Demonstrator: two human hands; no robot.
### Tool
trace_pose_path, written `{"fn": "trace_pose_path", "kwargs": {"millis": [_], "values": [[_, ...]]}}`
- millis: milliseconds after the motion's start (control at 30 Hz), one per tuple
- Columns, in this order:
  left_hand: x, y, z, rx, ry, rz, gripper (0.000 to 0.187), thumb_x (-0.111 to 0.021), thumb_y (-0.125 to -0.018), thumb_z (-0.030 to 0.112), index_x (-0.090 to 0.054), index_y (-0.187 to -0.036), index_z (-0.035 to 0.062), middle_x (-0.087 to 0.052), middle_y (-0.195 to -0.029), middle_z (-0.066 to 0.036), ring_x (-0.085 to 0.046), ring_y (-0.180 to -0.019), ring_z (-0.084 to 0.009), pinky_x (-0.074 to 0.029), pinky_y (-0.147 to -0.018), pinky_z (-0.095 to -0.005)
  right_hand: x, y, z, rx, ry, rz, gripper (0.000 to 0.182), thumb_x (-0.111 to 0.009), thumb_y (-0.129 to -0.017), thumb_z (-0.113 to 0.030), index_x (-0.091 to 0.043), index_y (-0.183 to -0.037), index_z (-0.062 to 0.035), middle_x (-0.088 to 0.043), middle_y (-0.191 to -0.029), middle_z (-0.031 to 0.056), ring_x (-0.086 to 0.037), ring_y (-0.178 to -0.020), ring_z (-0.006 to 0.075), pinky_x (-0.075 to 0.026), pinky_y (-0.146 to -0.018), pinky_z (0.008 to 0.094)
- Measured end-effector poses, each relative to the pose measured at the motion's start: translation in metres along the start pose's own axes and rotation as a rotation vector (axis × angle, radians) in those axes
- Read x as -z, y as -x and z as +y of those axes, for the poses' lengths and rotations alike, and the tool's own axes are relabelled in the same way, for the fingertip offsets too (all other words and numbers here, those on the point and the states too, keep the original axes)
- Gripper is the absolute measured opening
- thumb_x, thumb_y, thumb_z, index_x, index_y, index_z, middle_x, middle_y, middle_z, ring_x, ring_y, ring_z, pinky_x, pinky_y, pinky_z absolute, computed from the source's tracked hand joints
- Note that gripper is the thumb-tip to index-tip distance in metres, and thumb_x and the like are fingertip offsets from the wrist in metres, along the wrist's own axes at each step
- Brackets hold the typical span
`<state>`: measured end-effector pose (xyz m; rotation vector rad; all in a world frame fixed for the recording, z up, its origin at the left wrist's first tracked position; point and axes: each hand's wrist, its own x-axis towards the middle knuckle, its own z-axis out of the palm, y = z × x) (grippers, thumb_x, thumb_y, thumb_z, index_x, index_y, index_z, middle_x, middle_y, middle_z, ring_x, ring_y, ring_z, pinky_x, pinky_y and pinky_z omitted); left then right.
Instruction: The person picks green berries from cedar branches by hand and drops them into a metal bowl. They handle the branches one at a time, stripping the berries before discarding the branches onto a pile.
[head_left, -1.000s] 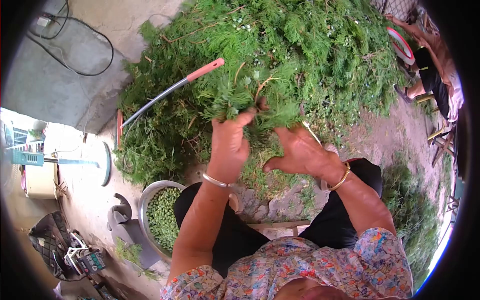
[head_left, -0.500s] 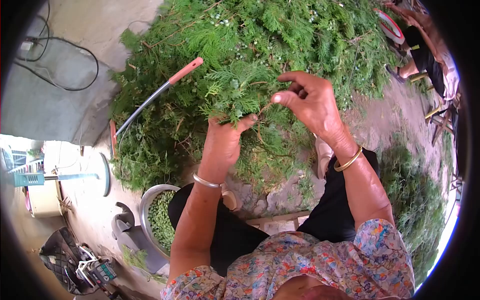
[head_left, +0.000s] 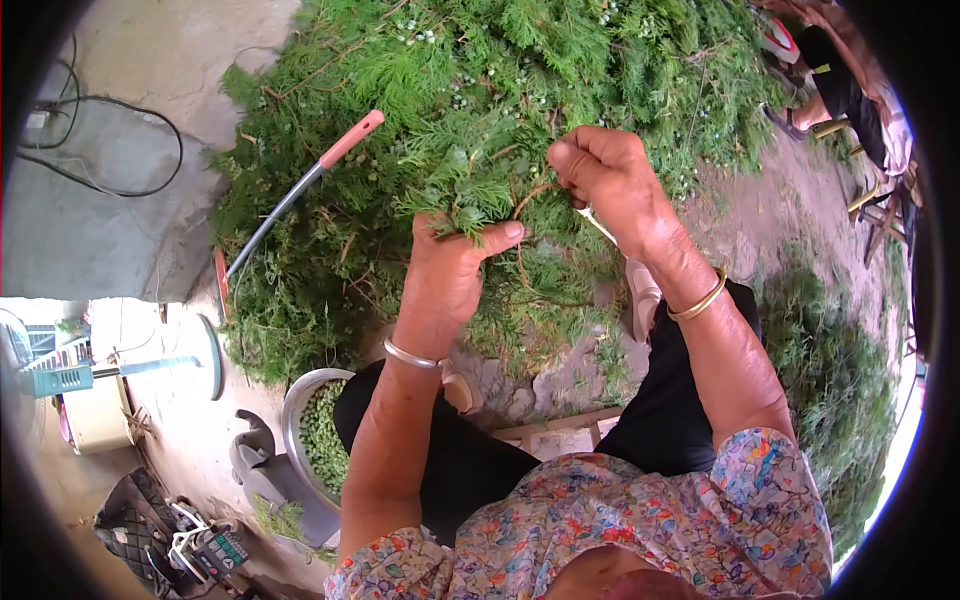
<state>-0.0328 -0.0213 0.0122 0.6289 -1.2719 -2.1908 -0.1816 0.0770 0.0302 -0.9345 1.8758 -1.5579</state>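
My left hand (head_left: 447, 265) is closed round a leafy green sprig (head_left: 462, 190) with small pale berries, its thumb pointing right. To the right and a little higher, my right hand (head_left: 607, 180) is closed with the fingertips pinched, beside the sprig's thin brown stem. What those fingertips hold is too small to tell. A thin pale thing (head_left: 598, 226) shows below the right fingers. Beneath both hands spreads a large pile of green branches (head_left: 600, 70). A tool with a pink handle (head_left: 350, 140) and a curved grey shaft leans on the pile at the left.
A metal basin of green berries (head_left: 322, 435) stands by my left knee, next to a grey stool-like object (head_left: 290, 490). A fan (head_left: 205, 357) lies at the left. Another person's leg (head_left: 808, 110) shows at the upper right. More branches (head_left: 820, 380) lie at the right.
My right hand has shifted slightly, and its thumb and forefinger, apart before, are now together. The pale thing below them has come into view. The view has shifted a little.
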Motion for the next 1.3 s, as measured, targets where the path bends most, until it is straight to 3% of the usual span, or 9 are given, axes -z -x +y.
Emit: {"fn": "trace_pose_path", "kwargs": {"millis": [133, 233, 333, 533, 633, 767, 967, 1200, 1300], "values": [[0.002, -0.001, 0.004, 0.018, 0.003, 0.009, 0.034, -0.069, -0.067, -0.012, -0.061, -0.099, -0.0012, -0.065, -0.093, -0.007, -0.063, -0.082, -0.0161, -0.05, -0.074, -0.0289, 0.003, -0.002, -0.004, -0.251, -0.592, 0.027, 0.027, -0.048, -0.091, -0.022, -0.057, -0.085, 0.0034, -0.055, -0.068, 0.0041, -0.045, -0.055, 0.0109, -0.039, -0.051, 0.0285], [0.005, 0.001, 0.004, -0.03, 0.054, 0.063, 0.035, -0.068, -0.067, -0.013, -0.061, -0.099, -0.0008, -0.065, -0.093, -0.006, -0.062, -0.082, -0.0167, -0.05, -0.075, -0.0296, 0.034, -0.021, 0.021, -0.094, -1.116, -0.118, 0.024, -0.045, -0.091, -0.018, -0.053, -0.095, 0.0048, -0.056, -0.074, 0.007, -0.046, -0.055, 0.0122, -0.04, -0.051, 0.0272], [0.019, -0.008, 0.003, -0.01, 0.029, 0.118, 0.041, -0.06, -0.071, -0.013, -0.057, -0.11, 0.0007, -0.064, -0.098, -0.008, -0.062, -0.088, -0.0207, -0.052, -0.077, -0.035, 0.023, -0.007, -0.012, -0.172, -0.844, -0.014, 0.024, -0.044, -0.091, -0.016, -0.05, -0.098, 0.0053, -0.057, -0.077, 0.0093, -0.047, -0.056, 0.0119, -0.04, -0.049, 0.0254], [0.031, -0.015, 0.0, 0.038, 0.135, 0.227, 0.033, -0.06, -0.074, -0.01, -0.058, -0.106, -0.0004, -0.064, -0.094, -0.01, -0.063, -0.084, -0.0212, -0.053, -0.075, -0.0357, -0.006, 0.009, -0.002, -0.258, -0.509, -0.228, 0.019, -0.066, -0.08, -0.015, -0.061, -0.084, 0.0034, -0.061, -0.07, 0.0084, -0.051, -0.055, 0.0122, -0.042, -0.049, 0.0257], [0.017, -0.009, 0.007, 0.074, 0.178, 0.141, 0.035, -0.064, -0.068, -0.014, -0.06, -0.1, 0.0003, -0.065, -0.091, -0.007, -0.062, -0.081, -0.0173, -0.051, -0.074, -0.0306, -0.026, 0.015, 0.005, 0.089, 0.1, -0.15, 0.032, -0.072, -0.076, -0.022, -0.061, -0.079, 0.0079, -0.061, -0.067, 0.008, -0.054, -0.059, 0.0132, -0.045, -0.054, 0.0307], [0.02, -0.009, -0.004, 0.043, 0.095, 0.167, 0.035, -0.065, -0.068, -0.013, -0.06, -0.1, 0.0004, -0.065, -0.091, -0.008, -0.064, -0.08, -0.0188, -0.051, -0.073, -0.03, -0.028, 0.012, 0.01, 0.111, 0.184, -0.205, 0.028, -0.071, -0.078, -0.02, -0.062, -0.079, 0.0062, -0.059, -0.063, 0.0059, -0.051, -0.057, 0.0111, -0.043, -0.052, 0.0297], [0.015, -0.003, 0.001, 0.029, 0.117, 0.1, 0.037, -0.06, -0.075, -0.009, -0.056, -0.11, -0.0005, -0.064, -0.096, -0.009, -0.062, -0.086, -0.0193, -0.054, -0.075, -0.0341, -0.02, 0.004, 0.003, -0.271, -0.449, -0.033, 0.014, -0.066, -0.082, -0.012, -0.064, -0.08, 0.0016, -0.06, -0.067, 0.0014, -0.049, -0.057, 0.0078, -0.041, -0.052, 0.0244], [0.006, -0.002, -0.003, 0.067, 0.083, 0.24, 0.039, -0.061, -0.077, -0.006, -0.053, -0.115, 0.0021, -0.062, -0.101, -0.009, -0.062, -0.09, -0.0212, -0.053, -0.078, -0.0368, -0.019, 0.007, 0.011, -0.054, -0.215, -0.096, 0.012, -0.07, -0.076, -0.007, -0.064, -0.082, 0.0015, -0.063, -0.073, 0.0033, -0.055, -0.067, 0.0078, -0.046, -0.062, 0.024], [0.006, -0.001, -0.01, -0.026, -0.017, 0.047, 0.044, -0.065, -0.077, -0.001, -0.051, -0.119, 0.0044, -0.061, -0.106, -0.01, -0.061, -0.092, -0.021, -0.054, -0.078, -0.0384, -0.022, 0.008, 0.013, 0.003, -0.158, -0.104, 0.01, -0.069, -0.076, -0.007, -0.064, -0.082, 0.0001, -0.063, -0.073, 0.0036, -0.056, -0.069, 0.0077, -0.048, -0.064, 0.0243]]}}
